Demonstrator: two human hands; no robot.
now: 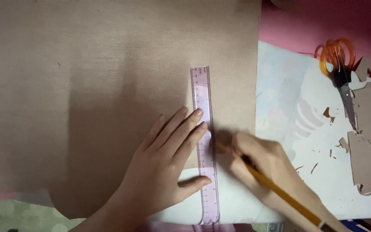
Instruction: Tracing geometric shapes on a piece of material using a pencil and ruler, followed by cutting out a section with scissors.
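Brown cardboard sheet (108, 86) is lying flat under both hands; looks stiff and light. Left hand (164, 172) is pressing flat, fingers spread, on the clear pink ruler (206, 146), likely slippery, best pinned mid-length. Right hand (263, 163) is gripping a yellow pencil (280, 193), tip at the ruler's edge. Orange-handled scissors (340, 73) are lying beyond the right hand.

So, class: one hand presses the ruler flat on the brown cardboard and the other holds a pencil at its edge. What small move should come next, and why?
Probably draw the pencil along the ruler's right edge. The left hand pins the ruler on the cardboard, and the right hand has the tip against that edge, partway along.
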